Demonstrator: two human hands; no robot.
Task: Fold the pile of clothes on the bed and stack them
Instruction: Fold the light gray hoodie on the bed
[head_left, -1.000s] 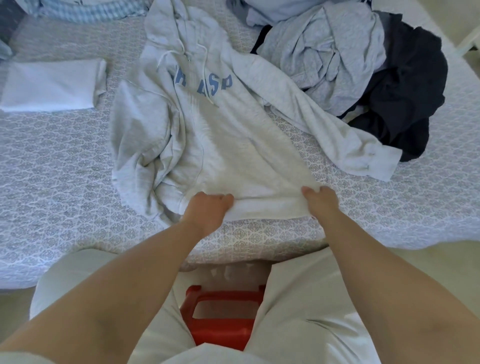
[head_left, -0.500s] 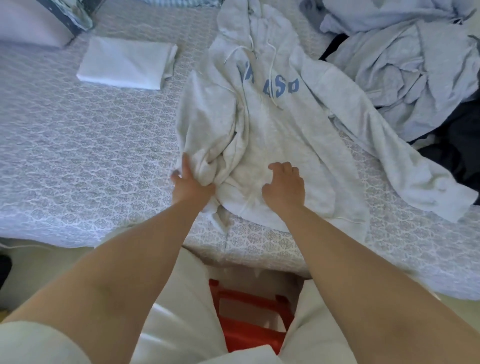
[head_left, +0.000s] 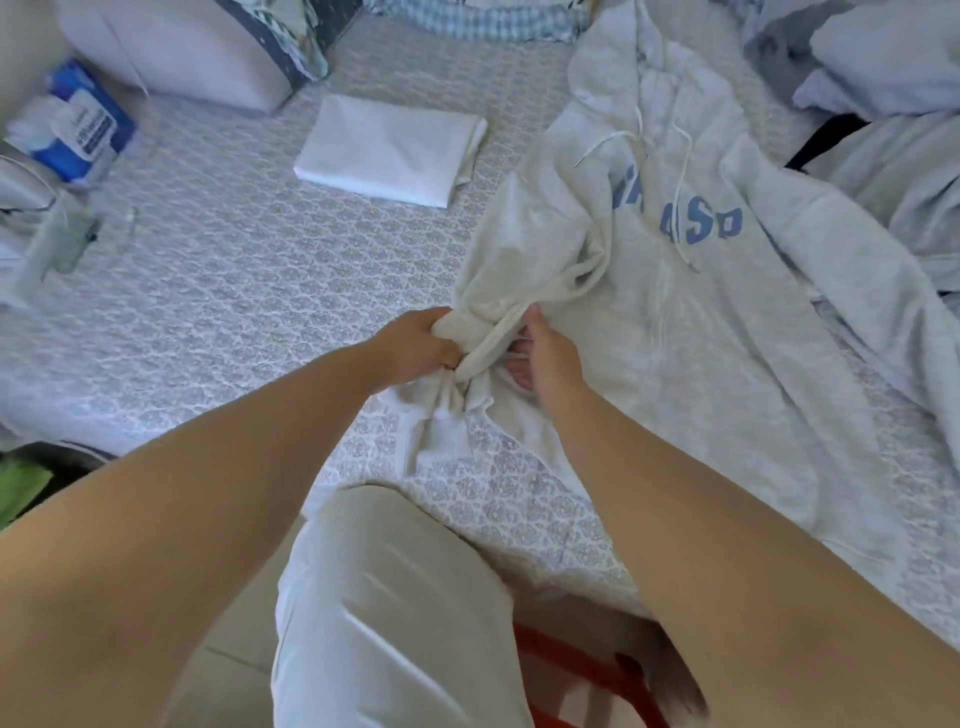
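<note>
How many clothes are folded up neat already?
1: a white folded cloth lies flat on the bed, left of the grey hoodie. Others may be out of view.

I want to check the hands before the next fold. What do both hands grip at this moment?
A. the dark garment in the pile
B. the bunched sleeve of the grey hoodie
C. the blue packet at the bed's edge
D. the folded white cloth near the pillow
B: the left hand and the right hand both grip the bunched sleeve of the grey hoodie; the folded white cloth lies apart, untouched.
</note>
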